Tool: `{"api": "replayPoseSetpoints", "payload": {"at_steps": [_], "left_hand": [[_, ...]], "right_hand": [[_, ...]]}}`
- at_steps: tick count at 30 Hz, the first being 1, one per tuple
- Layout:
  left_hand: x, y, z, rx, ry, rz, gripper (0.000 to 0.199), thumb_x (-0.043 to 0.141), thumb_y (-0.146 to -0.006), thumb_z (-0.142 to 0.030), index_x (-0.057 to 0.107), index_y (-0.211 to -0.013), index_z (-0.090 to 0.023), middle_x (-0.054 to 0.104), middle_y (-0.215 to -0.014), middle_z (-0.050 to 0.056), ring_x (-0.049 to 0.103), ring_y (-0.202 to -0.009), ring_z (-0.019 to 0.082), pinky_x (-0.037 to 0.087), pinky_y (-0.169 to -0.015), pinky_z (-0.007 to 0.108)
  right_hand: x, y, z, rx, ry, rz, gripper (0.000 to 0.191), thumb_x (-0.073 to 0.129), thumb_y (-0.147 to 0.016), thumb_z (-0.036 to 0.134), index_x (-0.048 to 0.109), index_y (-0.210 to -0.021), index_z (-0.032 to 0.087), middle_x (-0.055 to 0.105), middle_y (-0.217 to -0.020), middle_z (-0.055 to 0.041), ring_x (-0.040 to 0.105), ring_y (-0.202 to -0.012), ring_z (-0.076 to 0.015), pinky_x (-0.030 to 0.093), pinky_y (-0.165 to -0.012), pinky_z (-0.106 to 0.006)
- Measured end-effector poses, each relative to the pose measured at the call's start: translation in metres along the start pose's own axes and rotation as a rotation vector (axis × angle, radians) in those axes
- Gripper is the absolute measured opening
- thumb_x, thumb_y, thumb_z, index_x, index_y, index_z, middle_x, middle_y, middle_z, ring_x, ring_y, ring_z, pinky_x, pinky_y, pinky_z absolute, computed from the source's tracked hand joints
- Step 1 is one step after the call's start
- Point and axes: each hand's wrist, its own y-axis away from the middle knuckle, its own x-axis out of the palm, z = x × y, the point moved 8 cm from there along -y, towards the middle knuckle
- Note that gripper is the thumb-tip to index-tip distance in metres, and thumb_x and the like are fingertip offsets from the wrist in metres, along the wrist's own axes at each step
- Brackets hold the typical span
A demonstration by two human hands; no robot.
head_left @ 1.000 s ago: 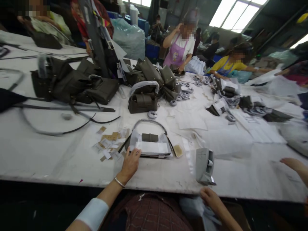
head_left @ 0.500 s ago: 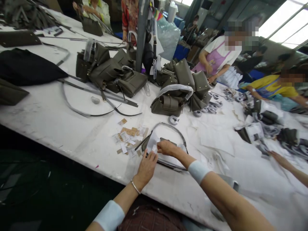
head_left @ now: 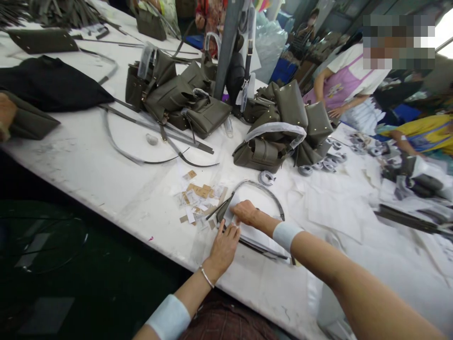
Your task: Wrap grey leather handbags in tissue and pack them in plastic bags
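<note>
An olive-grey handbag lies flat in front of me, mostly covered by a white sheet. Its plastic-wrapped handle arches away on the far side. My right hand is closed over the sheet, knuckles up; whatever its fingers pinch is hidden. Along the near edge of the bag rests my left hand, fingers stretched out and touching the sheet near the right hand. Left of the bag is a loose pile of brown and white tags, some in clear little bags.
Olive handbags are heaped behind at left and right, either side of a grey post. A wrapped strap coil lies nearby. White sheets spread to the right. Co-workers stand across the table; another person's hand shows far left.
The view has shifted, so the scene sits further right. Both my hands stay at the bag. A co-worker's hand has appeared at far left; the one at right has left view.
</note>
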Motion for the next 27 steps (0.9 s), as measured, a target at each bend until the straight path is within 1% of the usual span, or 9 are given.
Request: {"api": "replayPoseSetpoints", "payload": {"at_steps": [3,5,8,12,15,18,22,24,27], "left_hand": [[-0.001,-0.001,0.0,-0.005,-0.008,0.005,0.044,0.036,-0.091,-0.006,0.048,-0.133,-0.014,0.058,-0.129,0.012,0.045,-0.13,0.023,0.016,-0.119,0.051],[-0.003,-0.001,-0.001,-0.005,-0.005,-0.002,0.044,0.037,-0.09,-0.006,0.049,-0.132,-0.014,0.058,-0.127,0.012,0.045,-0.13,0.023,0.017,-0.119,0.051],[-0.005,-0.002,-0.002,-0.002,-0.002,-0.016,0.044,0.038,-0.09,-0.006,0.049,-0.131,-0.014,0.058,-0.127,0.012,0.046,-0.129,0.023,0.018,-0.119,0.051],[-0.007,-0.001,-0.002,0.0,0.008,-0.018,0.044,0.039,-0.089,-0.006,0.048,-0.132,-0.015,0.059,-0.125,0.011,0.046,-0.129,0.023,0.018,-0.119,0.052],[-0.008,-0.001,-0.003,-0.002,0.024,-0.02,0.045,0.04,-0.089,-0.006,0.048,-0.132,-0.015,0.058,-0.126,0.011,0.044,-0.13,0.024,0.016,-0.12,0.052],[-0.007,0.0,-0.002,-0.008,0.035,-0.019,0.047,0.039,-0.088,-0.005,0.046,-0.133,-0.016,0.057,-0.127,0.011,0.043,-0.132,0.024,0.017,-0.119,0.052],[-0.001,0.002,-0.002,0.004,0.036,-0.046,0.05,0.039,-0.088,-0.005,0.045,-0.137,-0.014,0.057,-0.131,0.013,0.042,-0.134,0.025,0.018,-0.119,0.053],[0.004,0.003,-0.001,0.017,0.03,-0.061,0.052,0.039,-0.088,-0.005,0.044,-0.139,-0.014,0.055,-0.135,0.013,0.041,-0.135,0.025,0.018,-0.118,0.053],[0.011,0.005,0.002,0.031,0.014,-0.083,0.052,0.037,-0.088,-0.005,0.046,-0.138,-0.016,0.056,-0.136,0.012,0.042,-0.135,0.024,0.021,-0.117,0.052]], "right_hand": [[-0.008,0.0,-0.001,0.025,0.038,-0.107,0.059,0.082,-0.07,0.035,0.058,-0.119,0.014,0.065,-0.116,-0.0205,0.058,-0.11,-0.0335,0.046,-0.09,-0.041],[-0.014,0.001,-0.007,0.068,0.045,-0.189,0.075,0.09,-0.058,0.039,0.056,-0.121,0.014,0.06,-0.122,-0.0231,0.052,-0.115,-0.0374,0.042,-0.096,-0.045],[-0.018,0.003,-0.025,0.121,-0.039,-0.282,0.077,0.093,-0.051,0.042,0.059,-0.115,0.019,0.06,-0.121,-0.0187,0.05,-0.114,-0.0362,0.037,-0.1,-0.045],[-0.014,0.018,-0.072,0.325,-0.19,-0.387,0.07,0.083,-0.066,0.044,0.054,-0.125,0.019,0.052,-0.133,-0.0183,0.048,-0.119,-0.0358,0.037,-0.099,-0.047],[-0.008,0.038,-0.096,0.5,-0.368,-0.575,0.068,0.068,-0.081,0.049,0.044,-0.137,0.017,0.048,-0.139,-0.0182,0.048,-0.122,-0.0332,0.039,-0.098,-0.046],[-0.004,0.042,-0.08,0.459,-0.528,-0.783,0.066,0.055,-0.09,0.052,0.039,-0.142,0.015,0.046,-0.143,-0.0176,0.044,-0.13,-0.0306,0.038,-0.103,-0.044],[-0.003,0.018,-0.036,0.391,-0.573,-0.947,0.061,0.043,-0.096,0.047,0.035,-0.146,0.012,0.04,-0.149,-0.0179,0.034,-0.138,-0.0276,0.029,-0.112,-0.046],[-0.001,0.001,-0.023,0.401,-0.567,-0.97,0.059,0.041,-0.098,0.043,0.034,-0.146,0.011,0.039,-0.15,-0.018,0.03,-0.14,-0.0268,0.022,-0.115,-0.048],[0.003,-0.022,-0.014,0.368,-0.528,-0.923,0.056,0.044,-0.097,0.042,0.039,-0.145,0.013,0.04,-0.15,-0.0164,0.027,-0.142,-0.0284,0.015,-0.116,-0.052]]}}
